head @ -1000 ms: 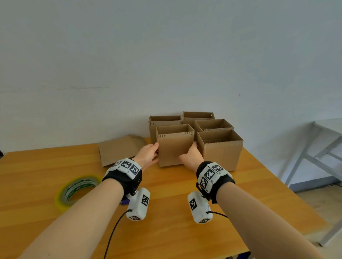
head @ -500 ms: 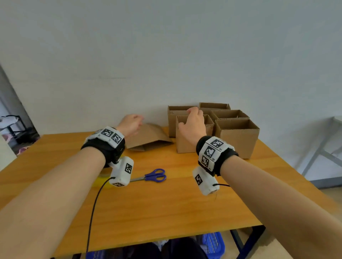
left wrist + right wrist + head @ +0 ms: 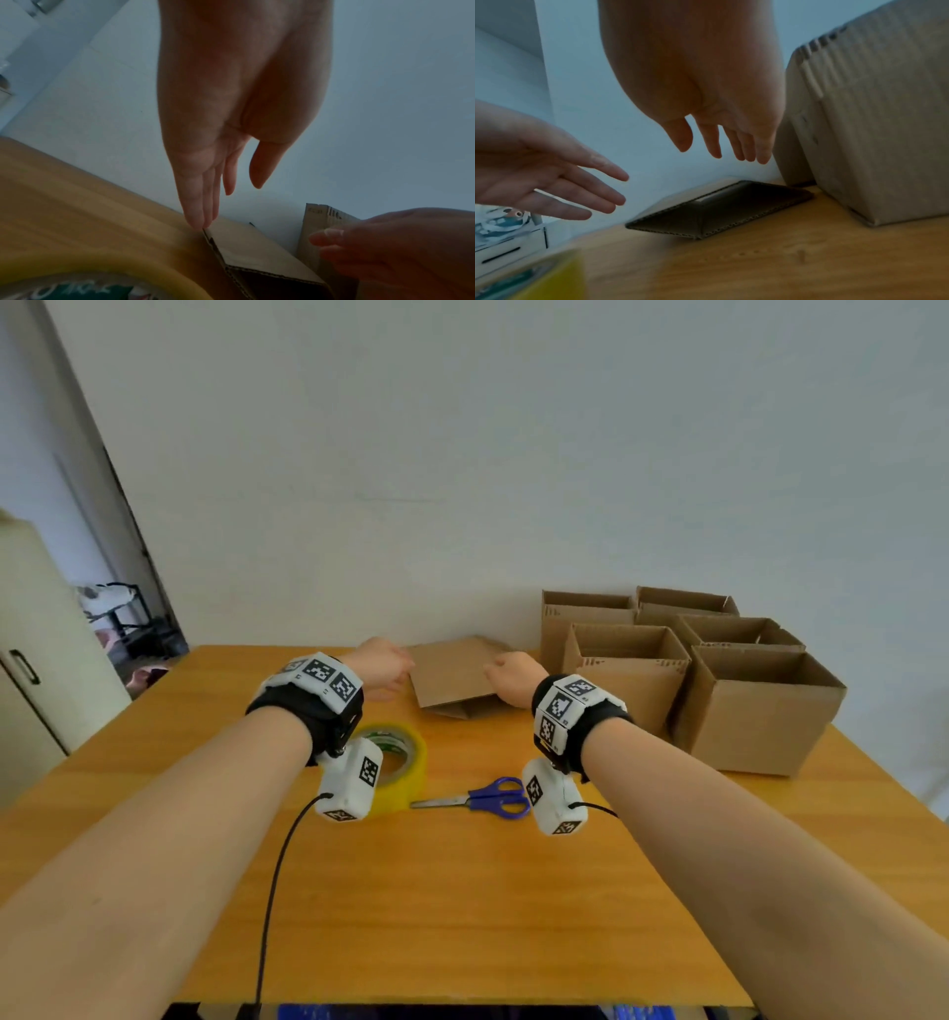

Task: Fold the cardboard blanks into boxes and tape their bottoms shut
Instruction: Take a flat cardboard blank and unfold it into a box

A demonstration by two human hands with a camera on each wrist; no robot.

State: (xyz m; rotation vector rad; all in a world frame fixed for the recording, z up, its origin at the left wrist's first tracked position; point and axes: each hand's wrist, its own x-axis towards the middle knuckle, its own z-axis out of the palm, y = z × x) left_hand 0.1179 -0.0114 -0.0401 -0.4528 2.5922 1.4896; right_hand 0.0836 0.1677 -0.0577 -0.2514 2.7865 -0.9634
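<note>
A flattened cardboard blank lies near the wall at the back of the wooden table. My left hand hovers at its left edge with fingers straight, the fingertips just at the blank's corner. Over the blank's right side, my right hand hangs with relaxed straight fingers and holds nothing. Several folded boxes stand open-topped at the back right. A yellow tape roll and blue-handled scissors lie in front of the blank.
The nearest box stands just right of my right hand. The wall runs right behind the blank and boxes. A doorway and cabinet are off the table's left. A cable trails from my left wrist.
Both hands let go of the folded box and swung left to the flat blank. The view turned left, bringing tape roll and scissors in front of me.
</note>
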